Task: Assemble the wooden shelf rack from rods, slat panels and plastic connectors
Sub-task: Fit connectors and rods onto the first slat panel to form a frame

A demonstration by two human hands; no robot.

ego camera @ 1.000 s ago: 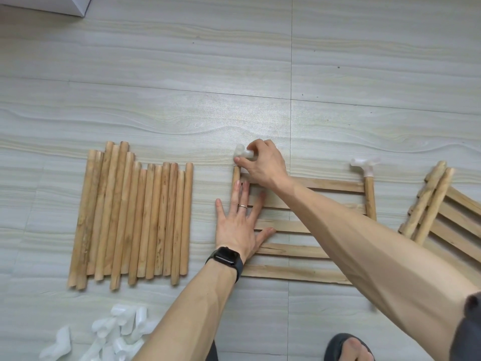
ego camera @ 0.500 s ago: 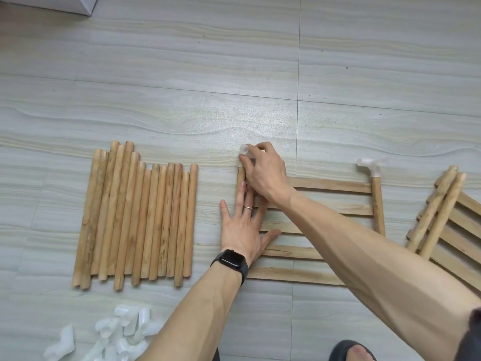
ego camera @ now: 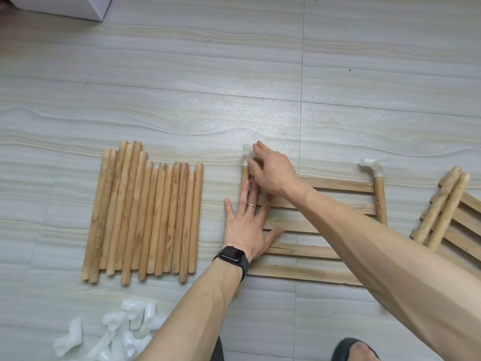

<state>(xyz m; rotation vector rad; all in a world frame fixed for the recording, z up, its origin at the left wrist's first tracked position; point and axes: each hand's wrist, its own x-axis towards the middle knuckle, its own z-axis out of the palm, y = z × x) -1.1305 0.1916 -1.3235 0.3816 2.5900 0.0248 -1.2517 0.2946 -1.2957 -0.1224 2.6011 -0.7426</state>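
On the floor (ego camera: pixel 182 74) a panel (ego camera: pixel 338 185) lies flat – the left grip (ego camera: pixel 244 225), fingers spread, presses its left side. The right grip (ego camera: pixel 273 170) pinches the connector (ego camera: pixel 246 152) capping the panel's left rod (ego camera: pixel 244 175).

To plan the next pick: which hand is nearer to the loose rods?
Left. The left hand lies flat on the panel, just right of the rods. The right hand is farther right, up at the corner connector.

Black smartwatch (ego camera: pixel 232 255) on left wrist; thin ring (ego camera: pixel 251 205) on left grip (ego camera: pixel 244 225); forearms bare; dark sandal (ego camera: pixel 347 346).
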